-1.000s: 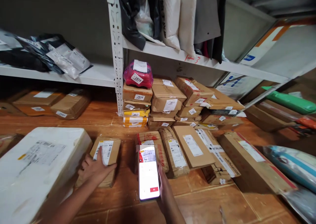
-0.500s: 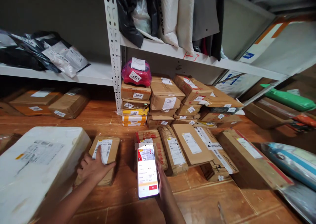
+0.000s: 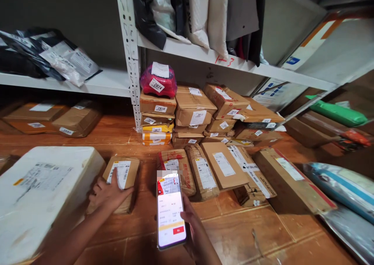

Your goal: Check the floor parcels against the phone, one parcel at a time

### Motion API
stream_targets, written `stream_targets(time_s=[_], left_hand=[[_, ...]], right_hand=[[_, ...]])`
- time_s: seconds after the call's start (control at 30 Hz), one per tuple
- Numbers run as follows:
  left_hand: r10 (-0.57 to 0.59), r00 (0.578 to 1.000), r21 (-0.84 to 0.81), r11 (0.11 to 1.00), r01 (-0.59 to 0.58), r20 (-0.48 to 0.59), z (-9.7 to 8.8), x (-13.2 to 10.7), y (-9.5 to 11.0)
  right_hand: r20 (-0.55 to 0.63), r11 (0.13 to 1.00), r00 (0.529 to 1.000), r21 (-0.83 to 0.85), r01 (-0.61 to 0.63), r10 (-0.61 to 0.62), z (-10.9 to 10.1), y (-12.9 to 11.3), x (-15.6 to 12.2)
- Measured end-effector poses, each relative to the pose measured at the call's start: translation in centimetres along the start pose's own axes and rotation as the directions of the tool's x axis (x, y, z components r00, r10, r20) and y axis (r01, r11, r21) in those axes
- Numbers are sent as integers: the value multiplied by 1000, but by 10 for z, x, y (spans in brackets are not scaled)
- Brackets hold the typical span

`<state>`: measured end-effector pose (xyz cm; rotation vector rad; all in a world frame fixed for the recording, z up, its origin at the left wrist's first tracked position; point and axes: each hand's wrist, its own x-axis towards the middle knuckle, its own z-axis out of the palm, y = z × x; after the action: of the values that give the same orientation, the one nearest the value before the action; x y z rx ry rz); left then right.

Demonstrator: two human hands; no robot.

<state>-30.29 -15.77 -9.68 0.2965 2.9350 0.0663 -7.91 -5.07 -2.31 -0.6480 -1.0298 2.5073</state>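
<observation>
Phone [image 3: 171,210] dropped a bit lower since a second ago, right hand [image 3: 194,228] wrapped around it, left hand [image 3: 106,193] flat, fingers spread on small cardboard parcel [image 3: 121,181], white foam box [image 3: 43,191] just beside

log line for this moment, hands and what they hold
left hand: flat on small cardboard parcel | right hand: holding phone, screen lit | parcel row on floor

A small brown cardboard parcel [image 3: 121,181] with 1 white label lies flat beside an upright lit phone [image 3: 170,209].
</observation>
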Motion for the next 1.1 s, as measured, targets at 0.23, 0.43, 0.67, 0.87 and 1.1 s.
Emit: stream_targets(time_s=[0.23,0.43,0.67,0.87,1.1], left_hand=[[9,1000,11,1000,-9,-15,-1,0,-1],[148,986,10,989,-148,-79,-4,-10,9],[757,653,-229,630,-742,-33,5,-50,69],[867,496,-327,485,-811,56,6,-71,96],[900,435,-304,420,-855,22,22,-61,91]], right_hand=[[41,999,999,-48,4,-2,1,0,-11],[-16,999,1000,-45,20,-20,-7,2,-26],[-207,997,978,-69,22,-36,-20,-9,-48],[-301,992,949,-111,60,-91,-40,-21,-62],[-285,990,949,-86,115,-135,-43,-26,-60]])
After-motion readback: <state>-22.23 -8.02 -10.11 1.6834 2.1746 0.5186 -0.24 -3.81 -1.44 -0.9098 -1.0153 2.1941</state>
